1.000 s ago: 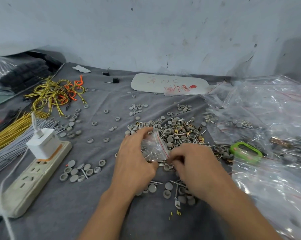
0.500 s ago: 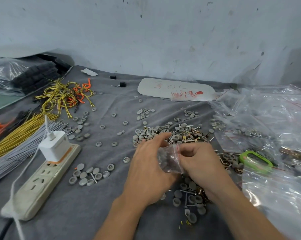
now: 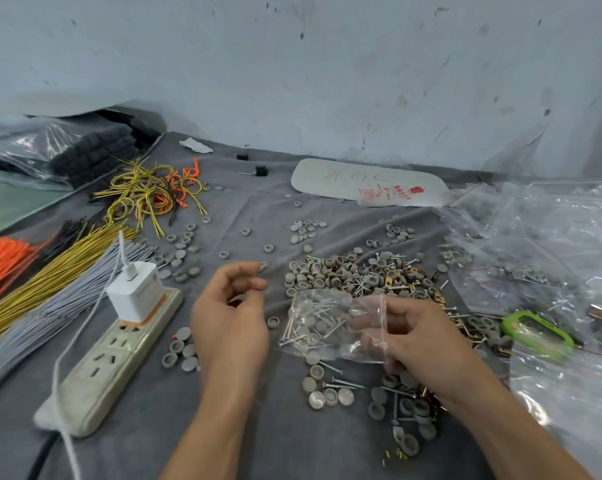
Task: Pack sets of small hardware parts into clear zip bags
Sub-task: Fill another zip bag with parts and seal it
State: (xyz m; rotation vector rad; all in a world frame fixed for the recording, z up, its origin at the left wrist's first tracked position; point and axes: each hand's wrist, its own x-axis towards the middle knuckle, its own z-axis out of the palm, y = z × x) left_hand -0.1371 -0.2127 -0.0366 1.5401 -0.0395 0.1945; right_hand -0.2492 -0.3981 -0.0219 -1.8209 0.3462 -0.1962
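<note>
Held in the right hand (image 3: 420,341): one clear zip bag (image 3: 327,323), just above the grey-clothed worktop (image 3: 258,209) and in front of the loose parts pile (image 3: 355,275). Gripped at its red-striped zip end, with the right fingers (image 3: 365,337) curled round that end and visible through the film. Contains slim metal nails and flat grey discs, spread through the middle and toward the closed left end. Roughly level, film crumpled and glossy; impossible to tell whether sealed or unsealed. To the left of the bag and apart from it: left hand (image 3: 230,317), above the worktop, fingers loosely curled with a narrow gap to the thumb, nothing visibly held. At right: a heap of clear bags (image 3: 552,254), several with red zip lines, some with small metal parts inside. At far left rear: a larger clear bag (image 3: 25,150) next to stacked black blocks (image 3: 98,150); impossible to tell whether inside or beside. Below the held bag: more grey discs and nails (image 3: 334,393) loose on the cloth. Near the left hand: a power strip (image 3: 119,358) with a white charger (image 3: 135,292) plugged in.
</note>
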